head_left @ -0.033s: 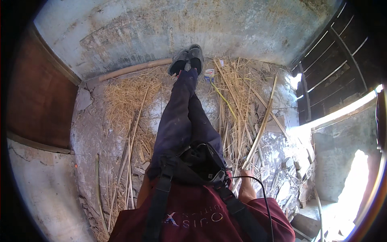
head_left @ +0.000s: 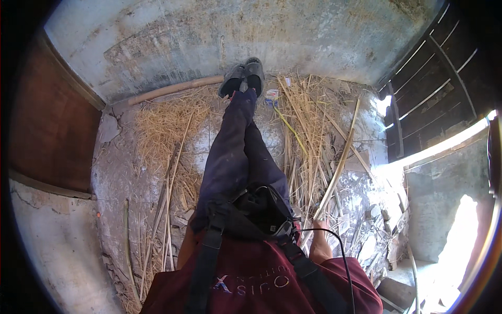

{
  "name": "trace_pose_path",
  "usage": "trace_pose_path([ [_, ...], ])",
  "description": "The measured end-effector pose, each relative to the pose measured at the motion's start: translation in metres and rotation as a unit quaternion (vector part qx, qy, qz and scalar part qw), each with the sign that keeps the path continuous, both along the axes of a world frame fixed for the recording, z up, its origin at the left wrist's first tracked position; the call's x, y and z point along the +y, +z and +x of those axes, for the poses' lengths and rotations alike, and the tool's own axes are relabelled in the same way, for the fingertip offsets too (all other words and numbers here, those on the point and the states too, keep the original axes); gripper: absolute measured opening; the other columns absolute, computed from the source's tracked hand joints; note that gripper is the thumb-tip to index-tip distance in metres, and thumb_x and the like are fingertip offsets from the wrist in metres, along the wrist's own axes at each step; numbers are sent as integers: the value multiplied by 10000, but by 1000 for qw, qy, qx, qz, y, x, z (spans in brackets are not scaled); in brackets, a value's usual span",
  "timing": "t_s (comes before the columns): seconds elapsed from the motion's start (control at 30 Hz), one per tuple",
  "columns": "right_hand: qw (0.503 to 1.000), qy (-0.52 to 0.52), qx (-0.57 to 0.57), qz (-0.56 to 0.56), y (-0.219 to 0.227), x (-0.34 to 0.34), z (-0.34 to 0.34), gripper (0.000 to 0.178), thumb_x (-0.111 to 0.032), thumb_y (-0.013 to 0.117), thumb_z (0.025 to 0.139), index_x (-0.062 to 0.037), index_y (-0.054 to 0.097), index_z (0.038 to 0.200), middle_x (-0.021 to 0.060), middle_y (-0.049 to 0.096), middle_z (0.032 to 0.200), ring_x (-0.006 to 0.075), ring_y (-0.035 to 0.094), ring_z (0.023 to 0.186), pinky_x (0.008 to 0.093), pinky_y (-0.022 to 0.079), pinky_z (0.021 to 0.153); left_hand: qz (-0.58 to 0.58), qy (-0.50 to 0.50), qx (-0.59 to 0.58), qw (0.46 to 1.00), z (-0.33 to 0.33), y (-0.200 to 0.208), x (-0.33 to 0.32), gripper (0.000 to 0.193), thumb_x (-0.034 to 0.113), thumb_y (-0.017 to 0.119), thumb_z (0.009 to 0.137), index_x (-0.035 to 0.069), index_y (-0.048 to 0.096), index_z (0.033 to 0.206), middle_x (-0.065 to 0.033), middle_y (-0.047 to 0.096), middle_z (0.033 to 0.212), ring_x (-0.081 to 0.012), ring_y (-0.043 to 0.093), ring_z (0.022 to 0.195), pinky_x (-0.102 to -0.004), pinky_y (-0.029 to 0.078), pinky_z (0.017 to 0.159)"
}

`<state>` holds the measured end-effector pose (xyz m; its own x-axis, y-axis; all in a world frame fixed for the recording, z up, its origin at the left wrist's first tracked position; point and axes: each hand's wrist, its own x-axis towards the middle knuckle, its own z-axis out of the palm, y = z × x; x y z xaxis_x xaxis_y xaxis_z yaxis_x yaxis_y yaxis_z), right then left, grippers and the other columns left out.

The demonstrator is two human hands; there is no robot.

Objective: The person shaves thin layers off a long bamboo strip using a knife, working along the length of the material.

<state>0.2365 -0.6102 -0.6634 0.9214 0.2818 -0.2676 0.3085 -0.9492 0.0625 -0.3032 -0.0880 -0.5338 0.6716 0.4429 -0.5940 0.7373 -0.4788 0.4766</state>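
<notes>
My legs in dark trousers (head_left: 230,152) stretch out ahead, crossed near the ankles, with black shoes (head_left: 253,73) against the wall. At my right side the arm reaches down to the floor. My right hand (head_left: 319,226) is beside the lower end of a long split bamboo strip (head_left: 342,152); its fingers cannot be made out, nor whether it grips anything. Only a strip of my left arm (head_left: 185,250) shows beside my hip, the fingers hidden. An open black bag (head_left: 256,206) with straps lies over my lap, a black cable (head_left: 340,243) running from it.
Dry straw (head_left: 167,131) and thin sticks (head_left: 167,209) litter the floor on the left. More bamboo strips (head_left: 303,120) and rubble (head_left: 368,240) lie on the right. A bamboo pole (head_left: 178,89) rests along the stained wall (head_left: 293,36). A small packet (head_left: 271,97) is near my feet.
</notes>
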Motion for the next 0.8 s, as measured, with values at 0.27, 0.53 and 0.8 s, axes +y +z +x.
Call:
trace_pose_path([
  [0.27,986,98,110,78,-20,8,-28,382,-395,779,808,-49,816,965,243,788,987,407,770,933,521,587,856,-8,44,-6,999,-24,0,-25,338,342,638,928,39,758,1019,-253,761,975,-455,740,866,-525,603,792],
  [0.53,972,-175,-6,156,-16,12,-37,522,-505,779,793,10,773,877,263,761,897,432,741,829,537,574,767,24,-7,-51,998,6,-1,0,327,329,639,927,37,754,1020,-253,760,982,-457,737,861,-522,603,788],
  [0.8,959,-200,17,198,56,43,-42,693,-621,768,780,70,734,814,293,729,809,454,724,755,546,557,697,145,-45,-170,974,4,-24,43,315,315,639,927,36,750,1022,-253,759,989,-459,735,857,-518,603,784],
])
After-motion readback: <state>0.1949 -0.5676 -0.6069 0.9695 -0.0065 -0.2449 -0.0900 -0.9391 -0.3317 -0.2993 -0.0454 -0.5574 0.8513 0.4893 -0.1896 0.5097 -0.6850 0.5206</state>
